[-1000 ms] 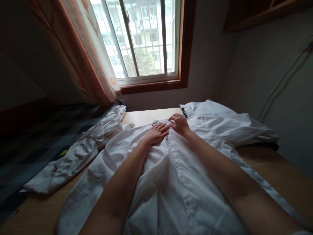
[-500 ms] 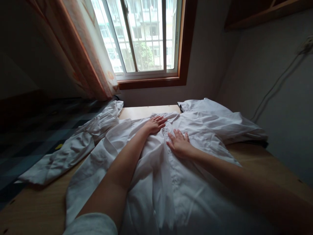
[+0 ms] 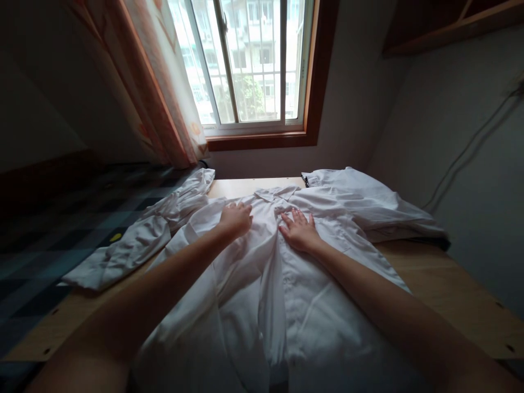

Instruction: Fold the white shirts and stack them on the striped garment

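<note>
A white collared shirt (image 3: 311, 305) lies spread out, front up, with creases down its button placket. Its collar (image 3: 276, 194) points toward the window. My left hand (image 3: 236, 219) is on the left part of the chest, its fingers curled in against the cloth; the fingertips are partly hidden. Flat on the fabric just right of the placket rests my right hand (image 3: 299, 232), fingers spread, holding nothing. One crumpled sleeve (image 3: 139, 240) stretches out on the left, and the other sleeve (image 3: 368, 196) is bunched on the right.
Under the shirt is a wooden board (image 3: 434, 278) with small holes near its edges. A dark checked cloth (image 3: 45, 245) covers the surface at left. Beyond are a curtain (image 3: 159, 98), a barred window (image 3: 254, 71) and a wall cable (image 3: 470, 142).
My left hand has moved left from beside the collar, and its fingers have curled. My right hand stays on the placket side. A gap shows at the lower front opening.
</note>
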